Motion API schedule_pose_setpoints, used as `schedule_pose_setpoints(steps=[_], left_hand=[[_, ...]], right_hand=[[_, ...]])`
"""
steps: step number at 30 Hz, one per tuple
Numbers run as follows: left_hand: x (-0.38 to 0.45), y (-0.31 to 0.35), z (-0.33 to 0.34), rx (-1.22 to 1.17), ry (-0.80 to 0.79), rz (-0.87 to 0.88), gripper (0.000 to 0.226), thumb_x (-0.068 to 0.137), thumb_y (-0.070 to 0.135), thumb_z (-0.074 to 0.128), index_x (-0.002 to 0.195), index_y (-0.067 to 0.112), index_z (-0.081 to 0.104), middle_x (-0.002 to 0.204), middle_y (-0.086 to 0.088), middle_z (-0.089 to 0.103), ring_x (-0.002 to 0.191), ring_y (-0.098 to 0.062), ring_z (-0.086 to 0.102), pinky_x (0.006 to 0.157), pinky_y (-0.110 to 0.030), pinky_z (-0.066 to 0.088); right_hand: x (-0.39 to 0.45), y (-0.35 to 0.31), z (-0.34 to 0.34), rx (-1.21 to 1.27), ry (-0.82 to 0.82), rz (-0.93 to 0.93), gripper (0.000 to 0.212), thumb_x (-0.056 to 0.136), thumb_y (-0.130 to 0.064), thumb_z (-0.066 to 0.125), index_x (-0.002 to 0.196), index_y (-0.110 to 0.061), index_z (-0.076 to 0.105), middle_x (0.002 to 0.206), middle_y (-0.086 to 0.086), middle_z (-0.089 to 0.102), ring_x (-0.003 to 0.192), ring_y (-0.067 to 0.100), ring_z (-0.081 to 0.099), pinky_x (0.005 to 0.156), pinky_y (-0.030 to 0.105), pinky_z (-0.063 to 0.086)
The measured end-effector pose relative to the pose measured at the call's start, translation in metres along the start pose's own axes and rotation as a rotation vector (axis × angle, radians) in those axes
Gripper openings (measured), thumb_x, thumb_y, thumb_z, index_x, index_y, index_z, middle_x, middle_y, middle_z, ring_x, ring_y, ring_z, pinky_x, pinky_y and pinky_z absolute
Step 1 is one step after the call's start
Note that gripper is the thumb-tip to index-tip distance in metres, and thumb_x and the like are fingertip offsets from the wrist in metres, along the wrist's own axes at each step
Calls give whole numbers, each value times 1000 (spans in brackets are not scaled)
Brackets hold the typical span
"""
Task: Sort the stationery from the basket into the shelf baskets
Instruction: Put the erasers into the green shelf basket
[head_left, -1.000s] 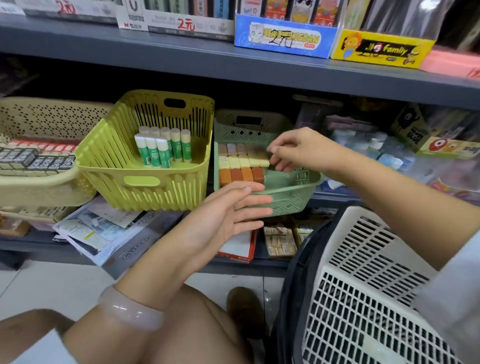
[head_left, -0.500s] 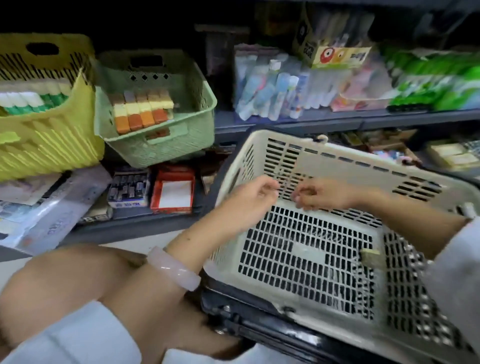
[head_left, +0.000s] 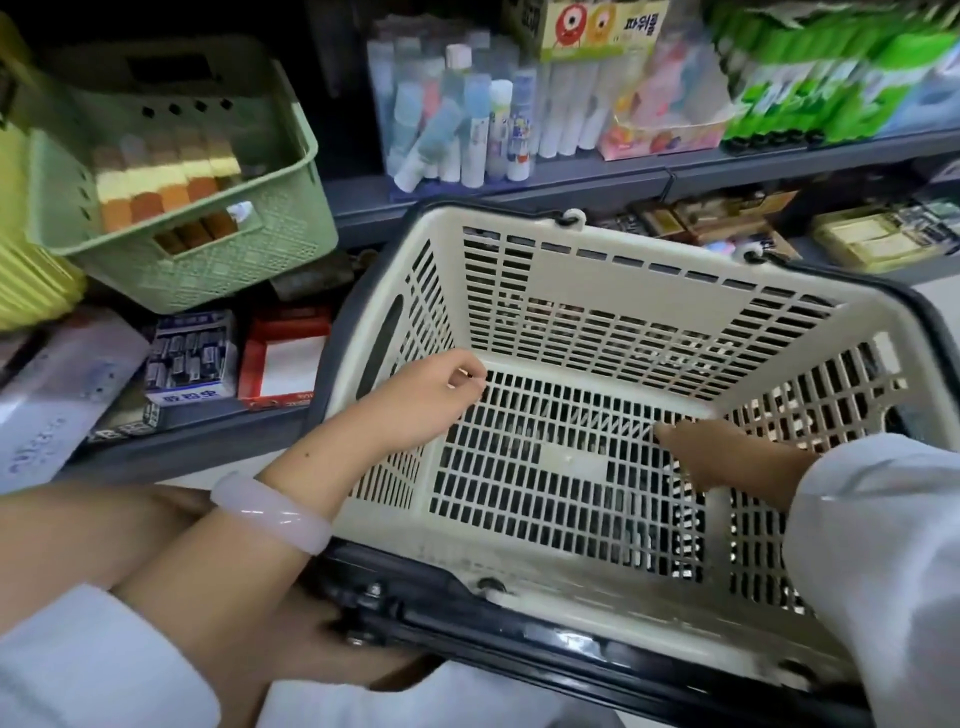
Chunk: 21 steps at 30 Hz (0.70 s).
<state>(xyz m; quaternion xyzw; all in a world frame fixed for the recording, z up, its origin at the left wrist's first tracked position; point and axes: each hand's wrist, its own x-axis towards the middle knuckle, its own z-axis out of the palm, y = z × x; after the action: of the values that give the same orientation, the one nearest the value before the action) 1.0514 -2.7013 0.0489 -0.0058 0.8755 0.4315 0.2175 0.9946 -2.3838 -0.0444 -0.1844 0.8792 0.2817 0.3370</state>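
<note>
Stationery no longer shows on the slatted floor of the cream shopping basket (head_left: 613, 291); sorted blocks (head_left: 166, 176) sit in the green shelf basket (head_left: 218, 260) up-left of it. Inside it, the left hand (head_left: 426, 400) curls loosely on nothing I can see, while the right hand (head_left: 727, 457) reaches down, its grip unclear. The risk, I judge, is groping for a missed small piece or snagging fingertips in the slats.

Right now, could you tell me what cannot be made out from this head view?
- Right hand: its fingers are motion-blurred inside the white basket, so any hold is unclear.
- Left hand: whether its curled fingers pinch anything is too small to tell.
- Yellow basket: cut off by the left edge.
- Green packs: labels blurred.
</note>
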Motion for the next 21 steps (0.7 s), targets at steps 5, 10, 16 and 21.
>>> schedule_pose_setpoints(steps=[5,10,16,21], left_hand=[[1,2,1,-33,38,0,13,95,36,42,104,39,49,102,17,53,98,-6,55,73,-22,44],[-7,15,-4,-435,129,-97,31,98,42,32,120,25,44,106,-6,63,92,-17,64,80,-29,53],[-33,26,-55,-1295,72,60,39,97,40,34,108,13,59,82,-8,70,78,-20,70,73,-31,58],[-56,14,-106,-1235,305,270,31,91,35,44,104,14,62,78,-2,71,70,-12,68,62,-21,54]], right_hand=[[-8,-19,-50,356,148,-98,44,90,-25,48,129,-10,36,115,10,58,98,23,58,79,31,50],[-50,-73,-153,833,685,-534,47,77,-28,72,116,-15,50,106,-4,54,94,7,51,79,10,38],[-94,-101,-247,909,973,-671,44,71,-30,77,107,-13,58,95,-1,50,85,8,46,75,15,36],[-109,-124,-309,1123,908,-812,19,85,-16,65,102,-8,62,85,-1,61,76,8,56,77,28,49]])
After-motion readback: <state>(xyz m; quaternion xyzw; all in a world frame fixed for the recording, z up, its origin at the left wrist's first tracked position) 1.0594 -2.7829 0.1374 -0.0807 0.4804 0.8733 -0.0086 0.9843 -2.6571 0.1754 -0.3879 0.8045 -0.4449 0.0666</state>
